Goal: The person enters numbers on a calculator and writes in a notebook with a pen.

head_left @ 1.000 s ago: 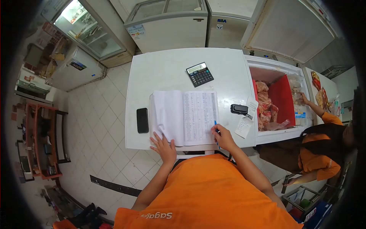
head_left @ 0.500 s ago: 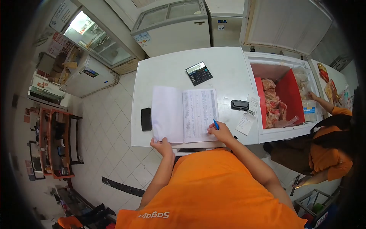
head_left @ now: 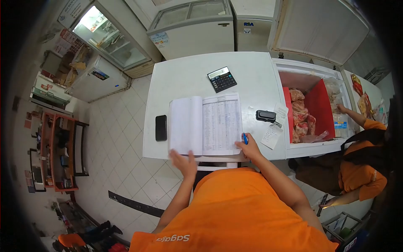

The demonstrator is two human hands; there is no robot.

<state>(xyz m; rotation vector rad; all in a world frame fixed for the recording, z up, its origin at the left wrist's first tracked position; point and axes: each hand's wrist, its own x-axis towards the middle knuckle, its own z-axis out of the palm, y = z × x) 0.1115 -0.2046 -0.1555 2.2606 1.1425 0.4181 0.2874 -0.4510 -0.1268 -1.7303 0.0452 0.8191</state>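
Note:
An open book [head_left: 220, 124] lies on the white table [head_left: 180, 75], a blank page on its left and a filled-in table of rows on its right. My left hand [head_left: 184, 163], slightly blurred, is at the lower left corner of the book with its fingers apart and nothing in it. Closed round a blue pen [head_left: 245, 137], my right hand [head_left: 249, 148] rests at the book's lower right edge. Above the book sits a calculator [head_left: 221, 79]. A black phone [head_left: 161, 128] lies to the left, and a black case-like object [head_left: 265, 116] beside paper slips [head_left: 272, 135] to the right.
At the right, an open chest freezer [head_left: 308, 148] holds bagged meat [head_left: 299, 111] and a red divider [head_left: 317, 110]. A co-worker in orange [head_left: 357, 168] reaches into it, holding a dark object in the other hand. More freezers [head_left: 197, 38] stand beyond the table; shelves [head_left: 52, 155] are at left.
My left hand has opened from the page's lower corner, and the left page now curves up near the spine. My right hand has moved slightly right and down with the pen.

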